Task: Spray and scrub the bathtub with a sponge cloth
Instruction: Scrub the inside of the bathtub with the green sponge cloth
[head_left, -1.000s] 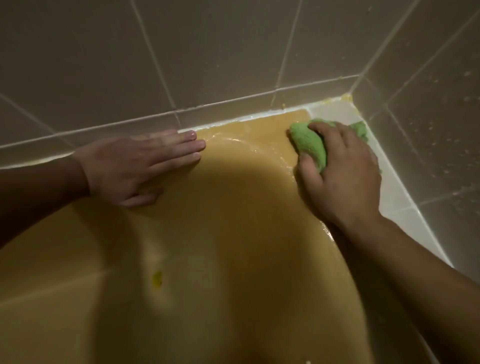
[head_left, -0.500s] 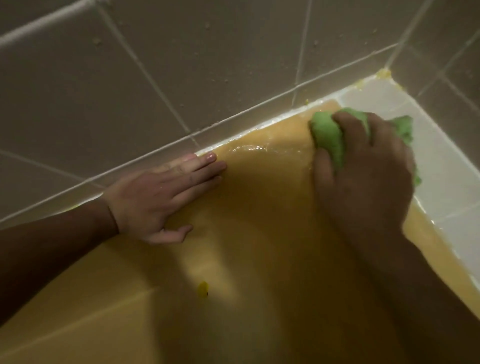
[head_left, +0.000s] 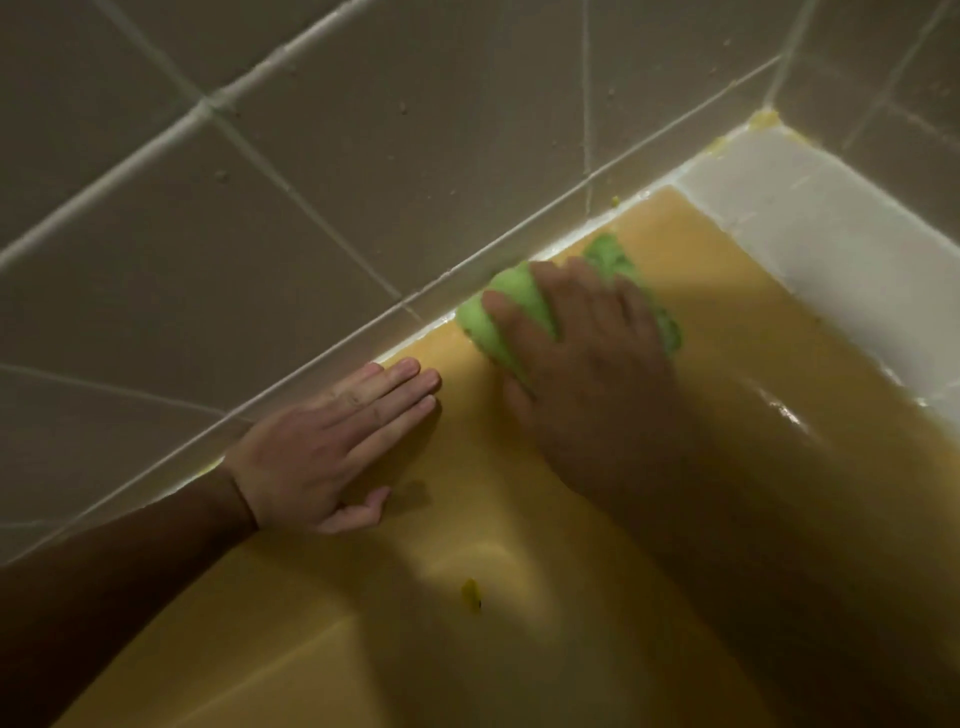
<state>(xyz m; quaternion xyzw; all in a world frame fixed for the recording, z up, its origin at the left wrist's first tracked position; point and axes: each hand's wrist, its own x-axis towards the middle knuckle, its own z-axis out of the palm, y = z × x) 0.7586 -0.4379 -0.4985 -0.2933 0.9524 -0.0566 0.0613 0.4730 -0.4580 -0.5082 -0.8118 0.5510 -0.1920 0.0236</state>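
Observation:
The yellow bathtub fills the lower half of the head view, its top edge meeting the tiled wall. My right hand grips a green sponge cloth and presses it on the tub's rim beside the white sealant line. The cloth bulges out left of my fingers and shows again behind them. My left hand lies flat on the rim with straight fingers, just left of the cloth, not touching it.
Grey-brown wall tiles with pale grout rise behind the tub. A white ledge runs along the right end into the corner. A small dark yellow spot sits lower on the tub's inner wall. Wet streaks glint at the right.
My right hand has slid the green cloth left along the rim, away from the corner and closer to my left hand. The left hand stays flat in place; the view has shifted.

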